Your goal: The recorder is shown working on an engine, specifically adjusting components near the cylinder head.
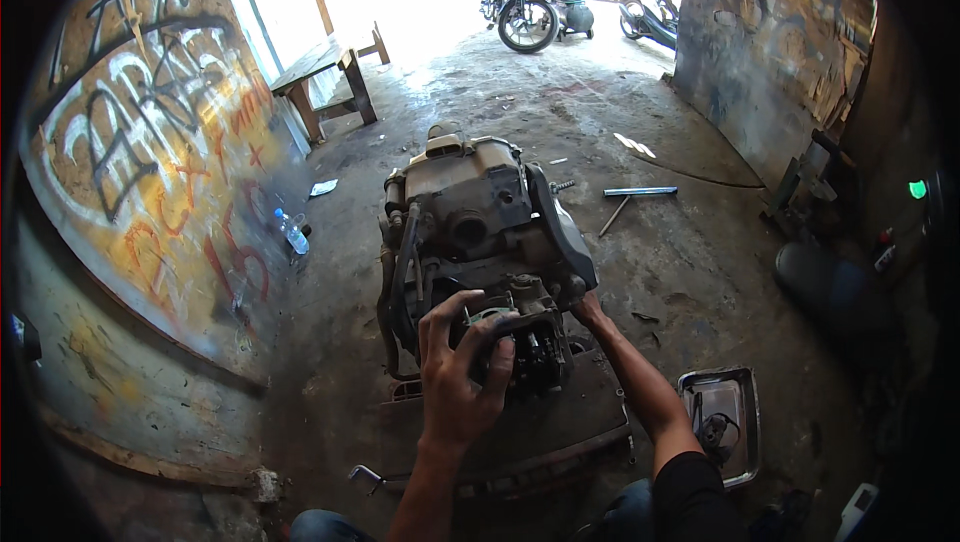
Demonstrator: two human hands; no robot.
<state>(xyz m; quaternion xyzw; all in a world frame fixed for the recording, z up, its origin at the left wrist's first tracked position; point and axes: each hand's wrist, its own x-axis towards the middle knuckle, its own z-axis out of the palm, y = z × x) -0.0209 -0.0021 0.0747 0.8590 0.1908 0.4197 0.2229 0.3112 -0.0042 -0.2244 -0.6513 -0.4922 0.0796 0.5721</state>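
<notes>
A grimy scooter engine (470, 192) rests low in front of me, its dark air duct opening facing my way. At its near end is a metal cylinder head (540, 337) with exposed parts inside. My left hand (462, 372) is closed around the left edge of this end, fingers bent over a dark curved rim with a bit of green beside it. My right hand (585, 304) reaches low along the engine's right side, where its fingers are hidden behind the casing. Beneath the near end lies a dark flat board or panel (510, 452).
A metal tray (752, 412) with dark parts sits at the right. A T-handle wrench (640, 192) lies beyond it, and a bent metal tool (366, 477) near left. A water bottle (292, 232) and wooden bench (310, 72) are by the left wall; a motorcycle (525, 12) stands far off.
</notes>
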